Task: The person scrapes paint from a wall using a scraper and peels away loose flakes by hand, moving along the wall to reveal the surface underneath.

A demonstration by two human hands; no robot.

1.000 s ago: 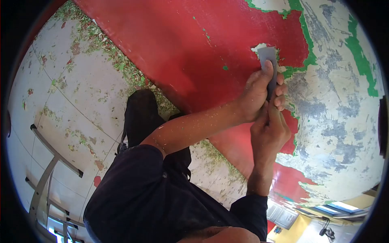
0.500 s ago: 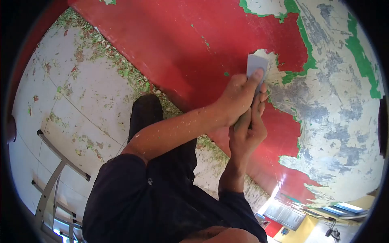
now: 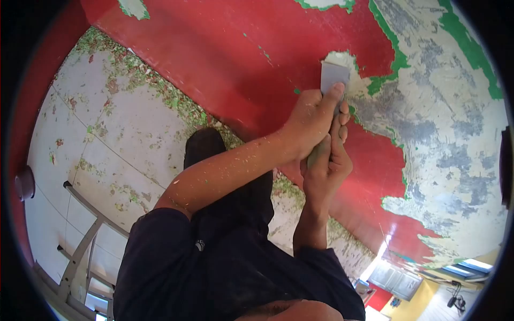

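A flat scraper with a wide grey blade lies against the red painted wall, at the lower edge of a small bare patch. My left hand reaches in from the left and is closed round the scraper, its thumb pressed on the blade. Just below it, my right hand grips the handle end from beneath. Most of the handle is hidden by the fingers. Pale flecks dot my left forearm.
To the right the wall is stripped to a whitish, grey-blotched surface with green paint edges. Paint chips litter the tiled floor along the wall's foot. A metal ladder-like frame stands at lower left; a grey shutter-like panel shows lower right.
The view has shifted a little. More of the bare patch shows beyond the blade, which sits slightly further back from the patch's top. Both hands keep their hold on the scraper.
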